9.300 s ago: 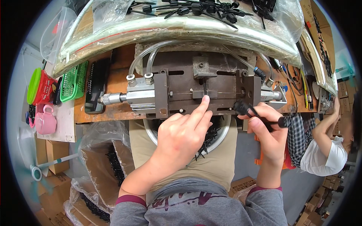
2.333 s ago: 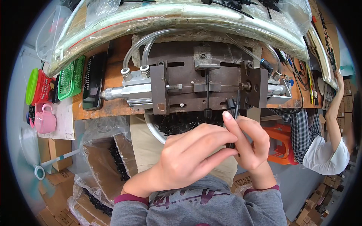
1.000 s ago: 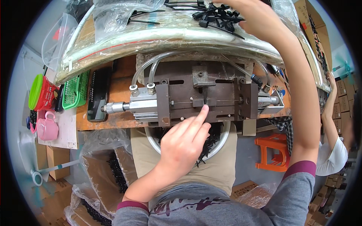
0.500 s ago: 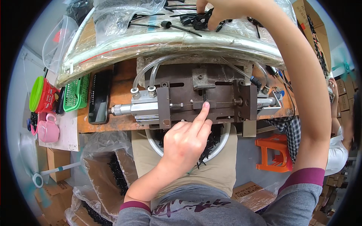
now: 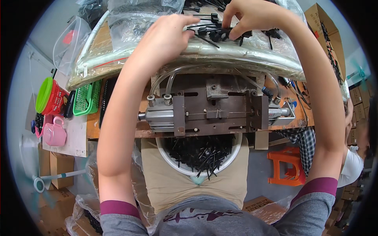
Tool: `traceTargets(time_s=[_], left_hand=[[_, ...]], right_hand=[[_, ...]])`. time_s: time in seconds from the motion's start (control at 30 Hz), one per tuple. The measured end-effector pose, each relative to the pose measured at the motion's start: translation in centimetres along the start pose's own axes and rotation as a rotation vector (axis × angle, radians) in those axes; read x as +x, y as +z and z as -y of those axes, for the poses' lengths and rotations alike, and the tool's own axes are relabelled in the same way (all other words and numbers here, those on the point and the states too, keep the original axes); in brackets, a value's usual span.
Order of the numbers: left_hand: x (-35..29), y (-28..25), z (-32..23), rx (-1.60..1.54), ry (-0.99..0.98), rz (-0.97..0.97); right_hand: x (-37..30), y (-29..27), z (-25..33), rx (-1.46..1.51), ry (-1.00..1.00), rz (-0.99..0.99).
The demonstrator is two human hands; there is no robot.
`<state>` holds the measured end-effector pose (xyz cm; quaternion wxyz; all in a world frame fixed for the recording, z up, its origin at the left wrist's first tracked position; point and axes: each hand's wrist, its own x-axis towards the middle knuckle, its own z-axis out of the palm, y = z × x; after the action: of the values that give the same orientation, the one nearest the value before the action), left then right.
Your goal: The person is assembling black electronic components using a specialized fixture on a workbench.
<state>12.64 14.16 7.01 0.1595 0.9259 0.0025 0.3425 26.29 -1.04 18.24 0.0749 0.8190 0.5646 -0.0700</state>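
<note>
Both my arms reach over a metal fixture to a pile of thin black plastic parts with stems and small heads on the plastic-covered ledge. My left hand is at the pile's left side, index finger stretched out and thumb apart beside some stems. At its right side, my right hand has curved fingers and thumb spread over the black parts, touching them. A small grey block sits mid-fixture, in line with a thin rod. A white-rimmed basket below holds many similar black pieces.
Silver air cylinders with clear hoses flank the fixture. A green basket, a red tub and a pink cup stand left. An orange stool and another person's white sleeve are right.
My left hand has left the middle of the fixture and moved up to the pile of black parts. My right hand stays at the pile, shifted slightly right.
</note>
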Motion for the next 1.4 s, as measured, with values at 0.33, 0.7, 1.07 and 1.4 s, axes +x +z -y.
traceTargets(time_s=[0.33, 0.7, 1.07, 1.4], left_hand=[[-2.2, -3.7, -1.6, -0.21, -0.081, -0.009], [-12.2, -4.5, -10.7, -0.455, -0.165, -0.003], [-17.2, 3.5, -12.8, -0.099, -0.019, 0.066], [-16.5, 3.1, -12.7, -0.105, -0.106, 0.174]], right_hand=[[0.4, 1.0, -0.2, 0.021, -0.081, -0.053], [1.6, 2.8, -0.1, 0.013, -0.065, -0.135], [-4.4, 5.5, -3.3, 0.966, 0.106, -0.617], [-11.8, 13.1, 3.8, 1.748, 0.162, -0.452]])
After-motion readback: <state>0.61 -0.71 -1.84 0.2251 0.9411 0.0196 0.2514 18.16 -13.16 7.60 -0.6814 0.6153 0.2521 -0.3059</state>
